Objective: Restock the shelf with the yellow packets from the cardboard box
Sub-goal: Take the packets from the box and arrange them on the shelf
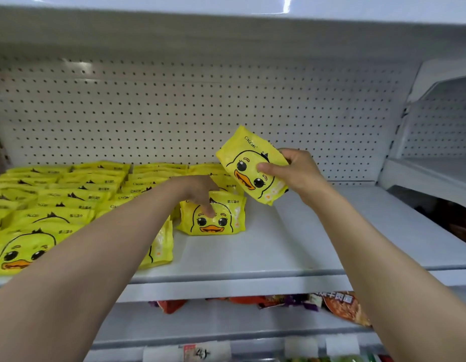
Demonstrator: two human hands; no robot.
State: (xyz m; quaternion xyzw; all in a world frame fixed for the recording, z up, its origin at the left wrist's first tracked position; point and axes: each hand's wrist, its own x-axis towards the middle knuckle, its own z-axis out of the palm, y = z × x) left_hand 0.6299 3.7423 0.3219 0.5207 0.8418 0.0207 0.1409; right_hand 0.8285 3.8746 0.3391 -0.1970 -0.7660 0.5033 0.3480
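— Yellow packets (62, 202) everywhere on the left. What sits nearest us?

— Nearest is the lower shelf (226, 325), with red and orange snack bags (341, 307) under the front lip of the white shelf (279, 254), and a price tag (203, 353) reading something like "4"; the rest is too blurred to read.

— And on the white shelf itself?

— Rows of duck-face packets fill the left half from the front edge back to the pegboard wall (200, 100). The right half, toward the right edge, is bare metal.

— What are the hands doing?

— The left hand (198, 192) reaches over the rows, fingers (209, 210) pointing down and pressing the front packet (213, 218) that stands upright at the right end of the stock, near the shelf's middle. The right hand (294, 171) holds a tilted packet (250, 165) in the air above that spot, thumb across the duck face and the other fingers curled behind it.

— Any writing?

— "CKOK" at the top of the held packet, and again on several lying ones. Chinese characters sit on the upper right of the standing packet, too small for me to read.

— Anything in the way?

— The standing packet and the left forearm lie just below the held one. A second shelf bay (441, 163) adjoins at the far right.
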